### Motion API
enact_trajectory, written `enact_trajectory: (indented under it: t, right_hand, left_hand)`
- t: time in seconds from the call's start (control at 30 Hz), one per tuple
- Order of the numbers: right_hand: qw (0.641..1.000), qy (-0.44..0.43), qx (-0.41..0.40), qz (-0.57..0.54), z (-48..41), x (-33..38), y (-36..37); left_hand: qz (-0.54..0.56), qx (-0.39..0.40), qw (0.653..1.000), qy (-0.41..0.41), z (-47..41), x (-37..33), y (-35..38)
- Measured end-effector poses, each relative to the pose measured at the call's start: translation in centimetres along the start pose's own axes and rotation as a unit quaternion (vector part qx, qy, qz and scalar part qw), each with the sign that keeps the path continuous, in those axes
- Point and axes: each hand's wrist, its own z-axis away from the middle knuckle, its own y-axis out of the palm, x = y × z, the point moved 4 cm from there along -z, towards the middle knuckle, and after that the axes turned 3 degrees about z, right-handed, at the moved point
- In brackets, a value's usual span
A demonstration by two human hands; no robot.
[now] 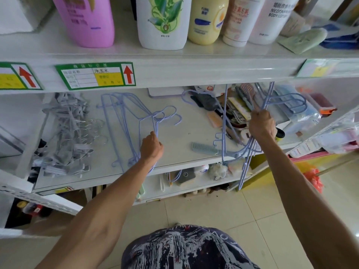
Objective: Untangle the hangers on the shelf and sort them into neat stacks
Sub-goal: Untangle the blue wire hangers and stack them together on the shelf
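A flat stack of pale blue wire hangers lies on the white shelf, hooks pointing right. My left hand grips the near edge of that stack. My right hand grips a tangled bunch of blue hangers lifted off the shelf; their lower ends hang past the shelf's front edge. One more blue hanger stands nearly upright just left of that hand. A heap of grey clip hangers with metal hooks lies at the shelf's left.
A grey comb lies near the front edge. Brushes, combs and packets crowd the shelf's right rear. Large bottles stand on the shelf above, whose lip overhangs. A lower shelf holds small goods; tiled floor lies below.
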Motion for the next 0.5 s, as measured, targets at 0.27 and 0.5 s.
enact_trajectory:
  t: [0.27, 0.5]
  right_hand:
    - [0.999, -0.031, 0.025, -0.005, 2.9, 4.6, 2.0]
    - [0.995, -0.062, 0.060, -0.048, 3.5, 7.7, 3.6]
  left_hand:
    - [-0.071, -0.005, 0.997, 0.022, -1.3, -0.4, 0.7]
    - [-0.088, -0.049, 0.995, 0.027, -1.8, -2.1, -0.6]
